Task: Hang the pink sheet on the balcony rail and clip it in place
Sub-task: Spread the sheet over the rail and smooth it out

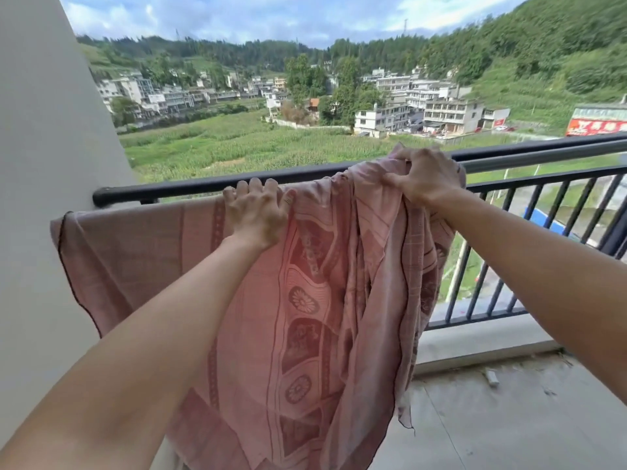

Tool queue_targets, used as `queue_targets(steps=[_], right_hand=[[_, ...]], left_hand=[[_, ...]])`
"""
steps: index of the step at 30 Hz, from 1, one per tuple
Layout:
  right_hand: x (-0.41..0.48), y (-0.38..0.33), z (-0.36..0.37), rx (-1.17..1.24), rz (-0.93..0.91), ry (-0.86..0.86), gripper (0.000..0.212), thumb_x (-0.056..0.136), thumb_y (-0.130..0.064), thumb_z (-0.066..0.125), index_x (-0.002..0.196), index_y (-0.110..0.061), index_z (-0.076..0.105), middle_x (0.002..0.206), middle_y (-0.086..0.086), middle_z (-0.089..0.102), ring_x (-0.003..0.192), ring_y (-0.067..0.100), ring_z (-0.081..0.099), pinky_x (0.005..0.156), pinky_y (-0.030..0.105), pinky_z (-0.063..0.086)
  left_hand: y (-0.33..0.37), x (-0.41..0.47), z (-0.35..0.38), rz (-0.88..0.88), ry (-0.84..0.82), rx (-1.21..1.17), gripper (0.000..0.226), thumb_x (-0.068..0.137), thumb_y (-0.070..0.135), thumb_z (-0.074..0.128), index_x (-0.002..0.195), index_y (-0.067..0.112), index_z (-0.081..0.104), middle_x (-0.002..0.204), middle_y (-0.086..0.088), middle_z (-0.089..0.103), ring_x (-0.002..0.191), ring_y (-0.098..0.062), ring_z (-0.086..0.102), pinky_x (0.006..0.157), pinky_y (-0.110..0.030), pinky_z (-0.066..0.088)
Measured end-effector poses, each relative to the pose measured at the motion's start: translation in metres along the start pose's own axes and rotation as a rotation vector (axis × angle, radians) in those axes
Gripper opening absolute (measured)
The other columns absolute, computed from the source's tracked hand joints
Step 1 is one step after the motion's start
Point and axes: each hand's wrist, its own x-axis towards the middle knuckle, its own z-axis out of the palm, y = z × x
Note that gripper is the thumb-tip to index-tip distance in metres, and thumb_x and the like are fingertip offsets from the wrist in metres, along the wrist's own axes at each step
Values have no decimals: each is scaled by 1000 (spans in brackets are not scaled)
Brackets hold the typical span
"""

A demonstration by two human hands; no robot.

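Note:
The pink sheet (305, 300), patterned with darker flowers and bands, hangs over a lower bar just inside the black balcony rail (176, 188). Its left part lies spread flat toward the wall. Its right part is bunched in folds. My left hand (256, 212) grips the sheet's top edge near the middle, fingers curled over it. My right hand (425, 176) holds a gathered clump of the sheet, lifted up to the level of the top rail. No clip is in view.
A white wall (51, 164) closes the left side, where the rail ends. Black vertical bars (502, 252) run to the right above a low concrete curb. A small white scrap (491, 377) lies on the grey balcony floor. Beyond lie fields and buildings.

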Motion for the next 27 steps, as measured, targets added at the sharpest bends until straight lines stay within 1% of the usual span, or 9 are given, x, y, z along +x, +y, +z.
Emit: queue_targets(steps=[3, 7, 12, 16, 18, 20, 23, 25, 27], right_hand=[[12, 3, -1, 138, -52, 37, 19, 86, -30, 72, 101, -19, 75, 104, 4, 74, 88, 19, 63, 80, 31, 51], [33, 15, -3, 152, -110, 70, 14, 87, -24, 71, 91, -12, 78, 97, 4, 75, 87, 19, 66, 80, 25, 50], [78, 105, -50, 155, 267, 327, 25, 86, -24, 66, 99, -5, 74, 111, 20, 70, 108, 35, 63, 98, 39, 48], [95, 155, -47, 1, 406, 129, 35, 85, -32, 67, 104, -3, 71, 113, 23, 67, 107, 38, 63, 96, 42, 50], [82, 145, -28, -121, 342, -8, 33, 86, -36, 63, 103, -8, 68, 105, 18, 65, 100, 36, 62, 94, 48, 50], [66, 117, -14, -198, 173, 2, 27, 89, -30, 57, 107, -11, 63, 109, 15, 57, 101, 37, 56, 95, 53, 46], [34, 49, 11, -54, -280, -46, 44, 92, -49, 54, 126, -22, 58, 130, 13, 54, 113, 35, 54, 97, 53, 44], [12, 16, 31, 29, -497, -176, 49, 90, -56, 54, 126, -24, 60, 125, 8, 62, 108, 31, 59, 90, 48, 49], [1, 3, 52, 106, -567, -94, 36, 92, -44, 57, 120, -23, 67, 115, 6, 70, 100, 30, 65, 81, 41, 52]], left_hand=[[-5, 2, 8, -24, 41, 19, 52, 100, 54, 23, 108, 17, 58, 111, -15, 60, 104, -33, 51, 92, -47, 29], [-21, 2, 12, -35, 65, 42, 52, 100, 52, 20, 107, 17, 58, 109, -16, 60, 102, -33, 51, 91, -46, 30], [-37, -1, 13, -78, 71, 88, 56, 100, 55, 18, 105, 16, 57, 106, -16, 58, 100, -33, 51, 89, -46, 31], [-31, -1, 17, -126, 57, 121, 53, 100, 52, 21, 107, 13, 56, 107, -19, 56, 100, -35, 49, 91, -48, 31], [-38, -8, 22, -145, 60, 149, 53, 100, 51, 21, 108, 12, 55, 107, -20, 55, 101, -36, 49, 92, -49, 31], [-43, -10, 24, -166, 66, 158, 55, 100, 52, 18, 109, 12, 54, 108, -22, 55, 102, -37, 49, 95, -50, 32], [-47, -12, 18, -189, 38, 181, 64, 97, 59, 10, 111, 14, 53, 112, -23, 55, 107, -38, 49, 96, -51, 32], [-46, -13, 15, -198, 5, 181, 68, 96, 60, 7, 116, 13, 52, 118, -23, 53, 112, -38, 47, 99, -50, 30], [-52, -15, 16, -202, -25, 182, 67, 97, 60, 8, 119, 13, 51, 123, -23, 52, 115, -38, 46, 100, -50, 28]])
